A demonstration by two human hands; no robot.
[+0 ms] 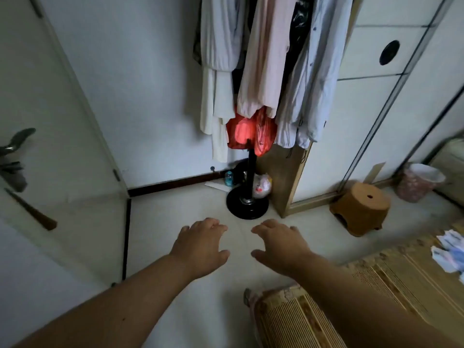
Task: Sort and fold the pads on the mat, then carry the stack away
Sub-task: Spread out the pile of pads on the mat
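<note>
My left hand (200, 243) and my right hand (280, 243) are stretched out side by side over the pale floor, palms down, fingers apart, holding nothing. A woven bamboo mat (391, 282) covers a bed at the lower right, under my right forearm. Crumpled white and blue pads (449, 249) lie on the mat at the far right edge of the view, well away from both hands.
A coat stand with a round black base (247, 204) holds hanging clothes (266, 66) and red plastic bags (248, 131) straight ahead. A brown plastic stool (361, 207) and a waste bin (419, 182) stand by the white wardrobe (371, 96). A glass door (62, 172) is at the left.
</note>
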